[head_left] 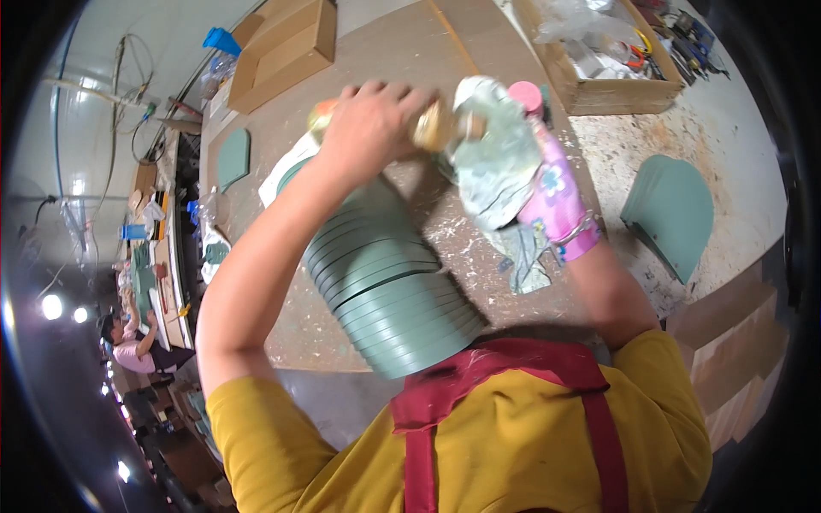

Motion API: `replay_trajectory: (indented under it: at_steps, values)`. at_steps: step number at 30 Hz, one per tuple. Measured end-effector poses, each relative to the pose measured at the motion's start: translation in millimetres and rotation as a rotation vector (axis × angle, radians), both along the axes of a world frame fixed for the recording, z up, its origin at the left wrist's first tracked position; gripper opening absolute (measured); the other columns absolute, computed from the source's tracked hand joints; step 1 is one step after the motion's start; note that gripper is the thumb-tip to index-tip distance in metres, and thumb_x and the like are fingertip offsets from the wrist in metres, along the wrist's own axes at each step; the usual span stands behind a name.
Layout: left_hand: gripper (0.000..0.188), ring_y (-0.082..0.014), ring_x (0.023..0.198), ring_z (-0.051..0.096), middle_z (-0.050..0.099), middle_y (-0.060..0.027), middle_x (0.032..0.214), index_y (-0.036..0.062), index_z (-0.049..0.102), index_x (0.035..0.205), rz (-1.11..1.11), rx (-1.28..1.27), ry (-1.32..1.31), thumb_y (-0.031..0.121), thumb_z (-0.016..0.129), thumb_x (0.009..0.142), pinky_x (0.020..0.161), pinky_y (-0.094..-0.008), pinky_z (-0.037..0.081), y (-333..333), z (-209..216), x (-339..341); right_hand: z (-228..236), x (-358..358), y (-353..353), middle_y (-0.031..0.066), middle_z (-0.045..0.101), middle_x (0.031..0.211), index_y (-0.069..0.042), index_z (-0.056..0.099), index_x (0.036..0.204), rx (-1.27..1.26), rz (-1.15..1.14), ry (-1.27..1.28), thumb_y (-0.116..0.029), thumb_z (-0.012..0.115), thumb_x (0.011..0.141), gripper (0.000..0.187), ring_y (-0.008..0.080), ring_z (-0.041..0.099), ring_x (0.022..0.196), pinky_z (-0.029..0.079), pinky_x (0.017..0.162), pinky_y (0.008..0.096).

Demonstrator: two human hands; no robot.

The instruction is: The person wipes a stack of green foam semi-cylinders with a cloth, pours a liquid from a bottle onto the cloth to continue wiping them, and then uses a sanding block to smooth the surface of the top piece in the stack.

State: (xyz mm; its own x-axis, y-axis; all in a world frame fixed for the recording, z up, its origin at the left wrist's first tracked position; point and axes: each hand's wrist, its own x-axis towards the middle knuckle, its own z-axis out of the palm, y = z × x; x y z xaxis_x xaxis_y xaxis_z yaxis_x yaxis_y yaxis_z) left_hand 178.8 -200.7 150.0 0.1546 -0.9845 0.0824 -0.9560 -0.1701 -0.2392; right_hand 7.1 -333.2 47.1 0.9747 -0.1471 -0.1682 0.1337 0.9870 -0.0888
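Note:
My left hand is bare and wraps round what looks like a bottle, blurred and amber-yellow. It lies nearly level, its narrow end toward the rag. My right hand, in a pink flowered glove, holds up a white rag with grey-green stains; the rag hides its fingers. Below my left forearm a row of green curved panels, packed face to face, reaches from my apron across the brown table. White cloth lies by the row's far end.
An open cardboard box stands far left, another with plastic bags far right, beside hand tools. Right of the rag is a pink-capped container. Green panels lie right and left. Another person works far left.

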Motion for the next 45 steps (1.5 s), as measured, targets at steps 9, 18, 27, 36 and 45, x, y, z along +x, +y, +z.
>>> replay_trajectory:
  at_steps: [9, 18, 27, 36, 45]
  values:
    - [0.072, -0.0349, 0.101, 0.061, 0.062, -0.0205, 0.108, -0.0003, 0.039, 0.121, 0.386, -0.576, 0.68, 0.026, 0.079, 0.067, 0.086, -0.0413, 0.049, -83.0, -66.2, 67.1, -5.7, -28.8, -21.4, 0.0129, 0.05, 0.134, -0.008, 0.045, 0.134, -0.1, -0.129, 0.065, -0.035, 0.036, 0.097, 0.047, 0.0292, 0.049, 0.122, 0.035, 0.105, 0.0464]
    - [0.094, -0.0353, 0.116, 0.052, 0.054, -0.0247, 0.121, -0.002, 0.028, 0.133, 0.503, -0.49, 0.763, 0.033, 0.083, 0.065, 0.098, -0.0404, 0.042, -91.2, -86.4, 65.7, -31.7, -64.6, -5.1, 0.0121, 0.048, 0.136, -0.005, 0.042, 0.136, 0.005, 0.026, -0.215, -0.038, 0.032, 0.098, 0.051, 0.0278, 0.049, 0.121, 0.034, 0.107, 0.0415]
    - [0.049, -0.0211, 0.117, 0.049, 0.053, -0.0098, 0.128, 0.0029, 0.048, 0.131, 0.708, -0.76, 0.802, 0.039, 0.044, 0.097, 0.098, -0.0316, 0.038, 178.9, -23.3, 79.5, 16.8, -13.3, 6.4, 0.0142, 0.049, 0.132, -0.004, 0.042, 0.136, -0.54, -0.191, 0.194, -0.028, 0.041, 0.097, 0.046, 0.0294, 0.047, 0.122, 0.038, 0.103, 0.0438]
    - [0.037, -0.0257, 0.103, 0.055, 0.06, -0.0162, 0.11, 0.0009, 0.055, 0.117, 0.755, -1.062, 1.205, 0.031, 0.049, 0.096, 0.09, -0.0346, 0.043, 183.4, -116.8, 62.7, 31.6, 92.8, 141.3, 0.0197, 0.051, 0.125, -0.002, 0.051, 0.126, -2.268, -0.114, -0.706, -0.02, 0.052, 0.092, 0.039, 0.0302, 0.049, 0.116, 0.038, 0.1, 0.0378]
    - [0.035, -0.0244, 0.104, 0.053, 0.057, -0.0154, 0.109, -0.0021, 0.056, 0.113, 0.672, -1.171, 1.175, 0.027, 0.044, 0.096, 0.092, -0.0331, 0.04, 177.2, -113.9, 52.9, 12.4, 49.7, 141.0, 0.0121, 0.054, 0.122, -0.001, 0.046, 0.131, -1.674, 0.276, -0.235, -0.018, 0.054, 0.088, 0.048, 0.0234, 0.048, 0.118, 0.031, 0.105, 0.0337]
